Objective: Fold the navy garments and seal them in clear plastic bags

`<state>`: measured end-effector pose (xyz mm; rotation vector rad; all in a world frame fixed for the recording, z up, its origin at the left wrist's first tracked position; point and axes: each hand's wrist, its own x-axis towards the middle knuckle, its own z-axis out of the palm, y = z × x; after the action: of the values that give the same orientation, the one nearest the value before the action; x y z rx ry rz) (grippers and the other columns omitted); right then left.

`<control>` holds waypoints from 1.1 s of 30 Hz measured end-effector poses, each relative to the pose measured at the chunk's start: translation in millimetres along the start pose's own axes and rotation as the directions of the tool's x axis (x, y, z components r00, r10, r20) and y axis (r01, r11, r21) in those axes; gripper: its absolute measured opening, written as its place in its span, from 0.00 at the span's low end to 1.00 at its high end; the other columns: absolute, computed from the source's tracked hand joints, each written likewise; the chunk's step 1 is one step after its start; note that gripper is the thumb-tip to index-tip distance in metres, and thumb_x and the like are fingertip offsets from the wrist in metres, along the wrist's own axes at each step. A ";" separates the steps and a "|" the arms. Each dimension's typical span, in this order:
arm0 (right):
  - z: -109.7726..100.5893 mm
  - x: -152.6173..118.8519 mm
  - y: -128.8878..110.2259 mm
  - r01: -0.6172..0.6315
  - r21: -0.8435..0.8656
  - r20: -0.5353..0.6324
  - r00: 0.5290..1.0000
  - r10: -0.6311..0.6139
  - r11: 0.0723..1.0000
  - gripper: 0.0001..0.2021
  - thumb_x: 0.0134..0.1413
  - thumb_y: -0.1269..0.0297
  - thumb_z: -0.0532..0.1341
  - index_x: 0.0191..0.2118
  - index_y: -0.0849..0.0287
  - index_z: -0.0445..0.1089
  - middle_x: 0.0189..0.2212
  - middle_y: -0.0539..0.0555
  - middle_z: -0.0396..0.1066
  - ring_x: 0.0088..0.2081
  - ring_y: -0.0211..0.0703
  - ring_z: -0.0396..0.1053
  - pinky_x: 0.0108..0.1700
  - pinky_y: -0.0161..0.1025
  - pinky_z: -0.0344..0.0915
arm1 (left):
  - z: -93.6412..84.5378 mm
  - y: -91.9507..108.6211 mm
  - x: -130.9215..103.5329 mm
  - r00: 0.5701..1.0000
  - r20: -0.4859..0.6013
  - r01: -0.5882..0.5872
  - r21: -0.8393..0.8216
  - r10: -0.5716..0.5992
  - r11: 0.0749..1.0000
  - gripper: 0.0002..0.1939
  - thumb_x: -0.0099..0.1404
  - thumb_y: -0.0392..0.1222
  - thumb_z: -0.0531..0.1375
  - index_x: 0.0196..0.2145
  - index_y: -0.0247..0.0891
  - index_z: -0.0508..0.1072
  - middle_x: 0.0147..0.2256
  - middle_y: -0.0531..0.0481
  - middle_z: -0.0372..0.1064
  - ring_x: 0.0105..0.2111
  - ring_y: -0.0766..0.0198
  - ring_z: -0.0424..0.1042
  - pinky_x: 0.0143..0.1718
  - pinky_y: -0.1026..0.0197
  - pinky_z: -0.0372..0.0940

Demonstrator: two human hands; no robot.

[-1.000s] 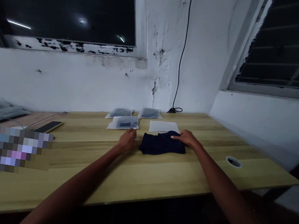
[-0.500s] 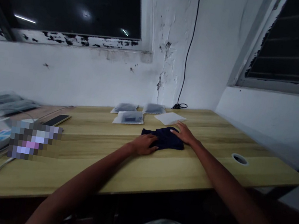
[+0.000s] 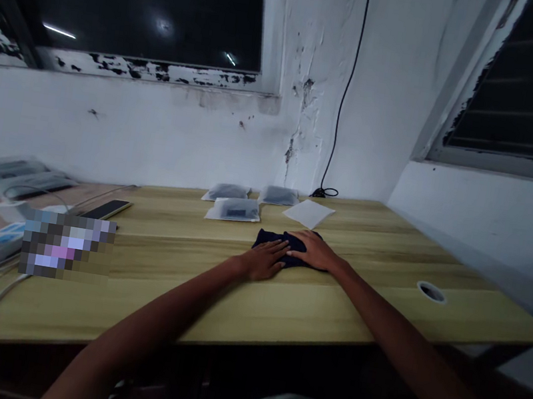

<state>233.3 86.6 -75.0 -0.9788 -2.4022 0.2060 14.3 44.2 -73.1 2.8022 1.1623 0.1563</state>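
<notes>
A dark navy piece of folded cloth (image 3: 294,262) lies on the wooden table, mostly covered by my hands. My left hand (image 3: 264,259) rests flat on its left part, fingers stretched out. Across the middle and right of the cloth lies my right hand (image 3: 312,250), also flat with fingers extended to the left. The fingertips of both hands are close together. Just beyond the cloth is a flat white pouch or sheet (image 3: 309,213).
Several frosted pouches with dark contents, one of them (image 3: 233,209) nearest, lie toward the wall. At left are a phone (image 3: 107,209), a blurred-out patch, a power strip (image 3: 1,242) with cables, and more bagged items (image 3: 11,178). A round cable hole (image 3: 432,292) is at right.
My right hand has slid left and nearer over the cloth, toward my left hand. My left hand's fingers have straightened flat. The camera view has shifted slightly.
</notes>
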 end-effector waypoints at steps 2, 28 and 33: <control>-7.2 0.5 9.9 -0.034 0.008 -0.032 0.999 0.034 0.999 0.27 0.51 0.67 0.64 0.59 0.57 0.65 0.55 0.60 0.69 0.55 0.53 0.66 0.58 0.49 0.60 | -3.5 -0.6 -0.1 1.000 0.002 -0.013 -0.027 0.013 1.000 0.32 0.72 0.51 0.44 0.67 0.31 0.48 0.68 0.39 0.38 0.68 0.52 0.39 0.67 0.49 0.42; -79.2 -35.3 83.4 -0.311 0.126 0.257 0.927 0.272 0.942 0.19 0.40 0.60 0.68 0.43 0.52 0.79 0.44 0.53 0.78 0.46 0.55 0.73 0.52 0.46 0.64 | -45.1 -87.7 -15.5 0.905 -0.215 0.335 -0.172 -0.367 0.926 0.18 0.51 0.29 0.57 0.39 0.40 0.79 0.41 0.50 0.77 0.43 0.57 0.74 0.49 0.58 0.66; -87.8 -31.1 71.4 -0.298 0.261 0.248 0.940 0.235 0.918 0.16 0.45 0.54 0.64 0.37 0.58 0.79 0.37 0.56 0.79 0.40 0.51 0.73 0.46 0.43 0.65 | -61.8 -79.7 -21.4 0.928 -0.181 0.212 -0.462 -0.325 0.861 0.11 0.55 0.40 0.60 0.36 0.37 0.78 0.37 0.49 0.77 0.40 0.57 0.73 0.46 0.57 0.67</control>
<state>341.4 112.0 -37.2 -1.1881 -2.3203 0.7844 -64.7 88.5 -23.9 2.2458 1.3597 0.6779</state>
